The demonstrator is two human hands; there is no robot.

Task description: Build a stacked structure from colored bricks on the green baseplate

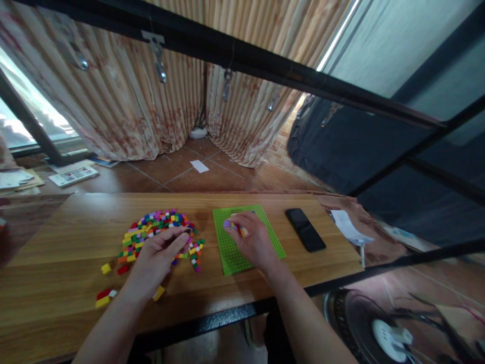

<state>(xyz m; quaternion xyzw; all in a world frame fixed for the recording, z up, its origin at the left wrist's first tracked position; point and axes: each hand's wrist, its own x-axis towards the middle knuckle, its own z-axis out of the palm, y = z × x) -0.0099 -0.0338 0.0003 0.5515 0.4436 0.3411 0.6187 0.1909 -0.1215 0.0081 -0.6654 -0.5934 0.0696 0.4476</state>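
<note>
A heap of small coloured bricks (159,225) lies on the wooden table (68,237). My left hand (161,253) rests at the heap's near edge, fingers curled together over some bricks; what they pinch is hidden. To the right lies a green baseplate (227,253). My right hand (252,240) is on the plate, fingers pinched on small bricks (234,226), purple and yellow among them, that sit on or just above the plate.
A black phone (305,229) lies right of the plate, and a white slip of paper (346,226) near the table's right edge. Stray bricks (105,296) sit at the front left. A fan (379,328) stands below the table. Curtains and papers are behind.
</note>
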